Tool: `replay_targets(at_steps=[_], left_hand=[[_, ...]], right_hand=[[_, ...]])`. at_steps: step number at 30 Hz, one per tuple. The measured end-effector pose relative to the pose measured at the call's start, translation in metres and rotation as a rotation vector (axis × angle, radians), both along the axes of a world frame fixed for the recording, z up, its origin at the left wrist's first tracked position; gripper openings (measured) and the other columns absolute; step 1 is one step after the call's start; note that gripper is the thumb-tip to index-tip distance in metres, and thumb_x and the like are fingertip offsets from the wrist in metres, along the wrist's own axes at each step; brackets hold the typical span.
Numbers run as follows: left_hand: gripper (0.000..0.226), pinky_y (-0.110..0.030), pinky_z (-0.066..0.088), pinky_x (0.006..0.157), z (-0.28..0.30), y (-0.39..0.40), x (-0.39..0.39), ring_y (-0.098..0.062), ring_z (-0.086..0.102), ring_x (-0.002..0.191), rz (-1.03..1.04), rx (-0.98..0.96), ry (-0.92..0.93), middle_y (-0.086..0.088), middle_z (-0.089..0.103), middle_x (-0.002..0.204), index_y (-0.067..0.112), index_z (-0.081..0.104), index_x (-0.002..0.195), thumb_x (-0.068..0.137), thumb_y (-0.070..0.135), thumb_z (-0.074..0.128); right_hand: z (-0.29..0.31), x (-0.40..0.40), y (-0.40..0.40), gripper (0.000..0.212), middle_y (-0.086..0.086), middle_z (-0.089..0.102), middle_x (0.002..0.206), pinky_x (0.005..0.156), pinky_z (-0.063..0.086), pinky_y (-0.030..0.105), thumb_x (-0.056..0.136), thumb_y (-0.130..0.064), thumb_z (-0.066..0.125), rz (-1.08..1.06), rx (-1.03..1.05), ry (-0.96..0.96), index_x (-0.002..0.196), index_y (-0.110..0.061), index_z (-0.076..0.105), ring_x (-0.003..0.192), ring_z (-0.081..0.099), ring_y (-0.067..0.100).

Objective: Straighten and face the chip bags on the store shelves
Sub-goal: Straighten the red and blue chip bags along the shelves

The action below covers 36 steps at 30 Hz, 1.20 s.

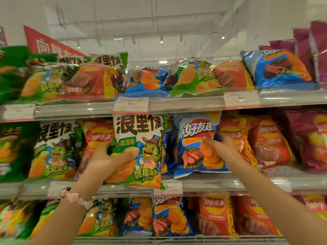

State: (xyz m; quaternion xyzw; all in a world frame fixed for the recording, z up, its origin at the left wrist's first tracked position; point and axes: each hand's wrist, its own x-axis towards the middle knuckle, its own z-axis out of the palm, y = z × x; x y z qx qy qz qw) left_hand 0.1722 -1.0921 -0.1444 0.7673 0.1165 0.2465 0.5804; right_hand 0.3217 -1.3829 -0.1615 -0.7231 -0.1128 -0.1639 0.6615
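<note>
My left hand (109, 159) grips a green and white chip bag with a cartoon frog (143, 147), held upright in front of the middle shelf (212, 184). Its thumb lies across the bag's front. My right hand (221, 145) grips the right side of a blue chip bag with a steak picture (192, 144), which stands upright on the middle shelf right of the green bag. Red Lay's bags (261, 138) stand just right of that hand.
Three shelves full of chip bags fill the view: green, red and blue ones lean on the top shelf (177, 103), purple bags (307, 135) stand far right. Price tags (131, 105) hang on the shelf rails. A red sign (46, 43) is upper left.
</note>
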Motion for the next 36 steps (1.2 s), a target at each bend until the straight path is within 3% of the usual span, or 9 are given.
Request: replay_targets(at_steps=[3, 10, 14, 19, 23, 25, 28, 33, 36], left_hand=[[0.054, -0.025, 0.046, 0.056, -0.002, 0.016, -0.005, -0.012, 0.062, 0.077, -0.019, -0.005, -0.009, 0.012, 0.061, 0.085, 0.037, 0.049, 0.081, 0.041, 0.044, 0.084], [0.061, -0.022, 0.044, 0.055, -0.009, 0.028, -0.004, -0.006, 0.061, 0.077, -0.102, -0.011, -0.041, 0.019, 0.058, 0.086, 0.041, 0.047, 0.082, 0.033, 0.052, 0.081], [0.066, -0.018, 0.045, 0.051, -0.014, 0.028, 0.0, -0.003, 0.061, 0.077, -0.169, -0.073, -0.036, 0.018, 0.061, 0.088, 0.038, 0.051, 0.09, 0.033, 0.052, 0.081], [0.09, -0.031, 0.055, 0.069, -0.02, 0.029, 0.002, -0.014, 0.065, 0.091, -0.235, -0.152, -0.036, 0.011, 0.065, 0.1, 0.035, 0.052, 0.112, 0.029, 0.051, 0.084], [0.087, -0.037, 0.056, 0.075, -0.025, 0.027, 0.001, -0.017, 0.065, 0.094, -0.271, -0.171, 0.0, 0.008, 0.064, 0.104, 0.033, 0.053, 0.106, 0.027, 0.053, 0.084], [0.083, -0.039, 0.057, 0.076, -0.028, 0.024, -0.002, -0.019, 0.066, 0.095, -0.303, -0.197, 0.007, 0.005, 0.065, 0.107, 0.033, 0.054, 0.102, 0.027, 0.052, 0.085], [0.093, -0.048, 0.055, 0.087, -0.03, 0.019, -0.005, -0.024, 0.067, 0.099, -0.325, -0.216, -0.002, -0.001, 0.066, 0.113, 0.028, 0.054, 0.111, 0.026, 0.05, 0.087], [0.101, -0.043, 0.056, 0.085, -0.03, 0.018, -0.007, -0.022, 0.067, 0.099, -0.375, -0.145, 0.055, -0.001, 0.066, 0.115, 0.025, 0.051, 0.121, 0.031, 0.056, 0.087], [0.079, -0.023, 0.055, 0.071, -0.031, 0.022, -0.008, -0.015, 0.068, 0.094, -0.375, 0.023, 0.029, 0.001, 0.068, 0.107, 0.023, 0.059, 0.109, 0.048, 0.072, 0.071]], right_hand=[[-0.011, 0.002, 0.016, 0.04, 0.008, 0.062, 0.117, 0.094, 0.046, 0.037, 0.088, -0.023, 0.065, -0.008, -0.058, -0.014, 0.123, -0.006, 0.055, 0.105, 0.057, 0.022], [-0.03, -0.013, 0.033, 0.023, 0.006, 0.063, 0.098, 0.075, 0.043, 0.028, 0.089, -0.014, 0.063, -0.183, -0.171, -0.225, 0.107, -0.002, 0.056, 0.097, 0.063, 0.026], [-0.027, -0.024, 0.039, 0.053, 0.018, 0.048, 0.123, 0.092, 0.038, 0.025, 0.084, -0.008, 0.067, -0.397, -0.279, -0.349, 0.128, 0.003, 0.04, 0.114, 0.047, 0.027], [-0.024, -0.057, 0.054, 0.053, 0.022, 0.036, 0.135, 0.095, 0.028, 0.016, 0.088, -0.007, 0.059, -0.479, -0.376, -0.511, 0.134, 0.004, 0.036, 0.12, 0.039, 0.025], [-0.019, -0.087, 0.085, 0.054, 0.011, 0.045, 0.135, 0.096, 0.045, 0.032, 0.092, -0.023, 0.058, -0.118, -0.241, -0.366, 0.139, -0.011, 0.034, 0.114, 0.051, 0.022], [-0.009, -0.101, 0.103, 0.066, -0.003, 0.048, 0.133, 0.082, 0.047, 0.02, 0.087, -0.038, 0.059, 0.175, -0.134, -0.114, 0.144, -0.024, 0.028, 0.106, 0.053, 0.005], [0.0, -0.107, 0.119, 0.084, -0.022, 0.058, 0.112, 0.07, 0.048, 0.017, 0.065, -0.054, 0.068, 0.393, -0.054, 0.084, 0.137, -0.041, 0.029, 0.094, 0.06, -0.005], [-0.004, -0.102, 0.118, 0.09, -0.009, 0.066, 0.116, 0.076, 0.056, 0.026, 0.051, -0.047, 0.079, 0.45, -0.064, 0.116, 0.131, -0.035, 0.042, 0.095, 0.068, 0.008], [-0.008, -0.097, 0.108, 0.087, -0.002, 0.068, 0.115, 0.087, 0.055, 0.037, 0.048, -0.044, 0.08, 0.464, -0.022, 0.152, 0.127, -0.03, 0.047, 0.095, 0.069, 0.016]])
